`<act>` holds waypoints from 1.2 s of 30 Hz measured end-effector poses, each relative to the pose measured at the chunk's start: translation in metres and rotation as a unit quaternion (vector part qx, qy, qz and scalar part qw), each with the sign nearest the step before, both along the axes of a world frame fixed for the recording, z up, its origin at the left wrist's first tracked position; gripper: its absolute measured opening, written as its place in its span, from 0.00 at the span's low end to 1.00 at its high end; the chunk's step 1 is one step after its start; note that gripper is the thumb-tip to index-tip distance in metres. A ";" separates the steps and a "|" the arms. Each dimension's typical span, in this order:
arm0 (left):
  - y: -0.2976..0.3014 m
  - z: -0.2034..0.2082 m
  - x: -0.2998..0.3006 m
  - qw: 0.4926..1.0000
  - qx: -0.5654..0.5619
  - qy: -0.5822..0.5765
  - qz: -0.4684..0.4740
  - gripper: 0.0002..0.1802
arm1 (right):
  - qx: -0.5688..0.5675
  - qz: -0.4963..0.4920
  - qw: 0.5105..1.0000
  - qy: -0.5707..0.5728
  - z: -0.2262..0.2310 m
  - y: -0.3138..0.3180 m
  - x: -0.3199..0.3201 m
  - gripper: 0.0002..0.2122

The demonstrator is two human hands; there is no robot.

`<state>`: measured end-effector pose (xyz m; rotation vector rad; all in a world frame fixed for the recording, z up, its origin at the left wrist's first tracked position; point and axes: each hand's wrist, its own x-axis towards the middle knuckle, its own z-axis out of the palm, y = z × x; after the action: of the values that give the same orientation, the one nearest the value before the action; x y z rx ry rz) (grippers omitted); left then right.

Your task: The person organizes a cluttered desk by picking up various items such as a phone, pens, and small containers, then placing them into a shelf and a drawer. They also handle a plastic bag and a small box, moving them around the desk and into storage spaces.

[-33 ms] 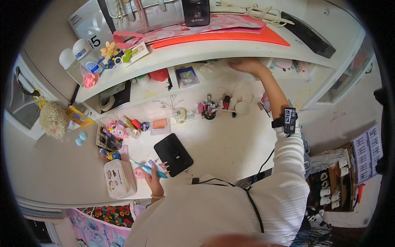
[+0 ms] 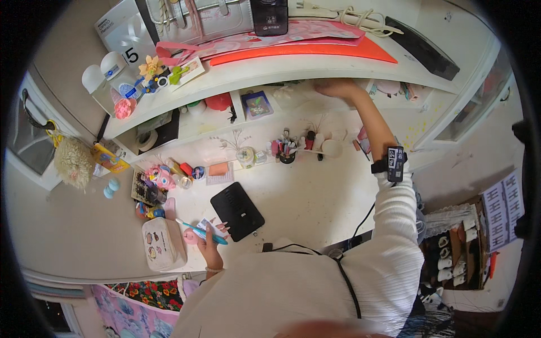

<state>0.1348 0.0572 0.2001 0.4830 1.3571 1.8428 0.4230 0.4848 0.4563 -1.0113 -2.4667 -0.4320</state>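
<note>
The left hand (image 2: pixel 211 250)'s fingers are clamped on a slim turquoise tool (image 2: pixel 216 238), held at the table (image 2: pixel 310 208)'s left side, fingertips toward a black rectangular board (image 2: pixel 239 208). The right hand (image 2: pixel 336 88) reaches far forward beneath the white shelf (image 2: pixel 236 85); its finger state cannot be told.

From my remote feed I see only slight changes. My left hand (image 2: pixel 211 251) has eased a touch toward the left, and the thin blue-and-white stick (image 2: pixel 218 239) in its fingers goes with it, its white tip now a little further left and its blue end drawn slightly the same way. At my right wrist, the small black device (image 2: pixel 395 164) sits a hair further left, its labelled face at a slightly different angle.
</note>
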 end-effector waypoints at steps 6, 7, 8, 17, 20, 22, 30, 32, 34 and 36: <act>-0.014 -0.001 0.000 0.999 0.035 0.009 0.041 0.23 | -0.030 -0.019 0.994 -0.099 0.004 0.034 -0.011 0.14; -0.015 0.000 0.002 0.999 0.036 0.006 0.040 0.23 | -0.023 -0.020 0.996 -0.088 0.002 0.036 -0.011 0.14; -0.014 0.000 0.005 0.998 0.054 0.002 0.032 0.23 | -0.001 -0.011 0.997 -0.079 0.000 0.036 -0.010 0.14; 0.015 0.028 0.029 0.994 0.079 0.006 -0.069 0.21 | 0.070 -0.035 0.993 0.087 0.009 0.004 0.020 0.17; 0.037 0.050 0.033 0.986 0.118 0.009 -0.115 0.22 | 0.071 -0.014 0.988 0.139 0.011 -0.024 0.026 0.16; 0.057 0.067 0.036 0.981 0.124 -0.012 -0.151 0.23 | -0.151 0.078 0.946 0.275 0.009 -0.051 0.028 0.15; 0.115 0.130 0.074 0.919 0.213 -0.138 -0.303 0.26 | -0.392 0.190 0.791 0.430 -0.014 -0.158 0.016 0.16; 0.121 0.140 0.082 0.900 0.241 -0.164 -0.325 0.25 | -0.436 0.179 0.758 0.451 -0.023 -0.176 0.008 0.16; 0.126 0.146 0.087 0.892 0.254 -0.171 -0.334 0.23 | -0.484 0.189 0.706 0.480 -0.032 -0.190 0.001 0.17; 0.129 0.148 0.089 0.888 0.281 -0.138 -0.337 0.22 | -0.538 0.207 0.637 0.512 -0.041 -0.201 -0.005 0.17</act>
<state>0.2241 0.1865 0.3480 0.8272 0.3518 1.5880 0.4176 0.2841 0.4157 -0.6123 -1.5347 1.5283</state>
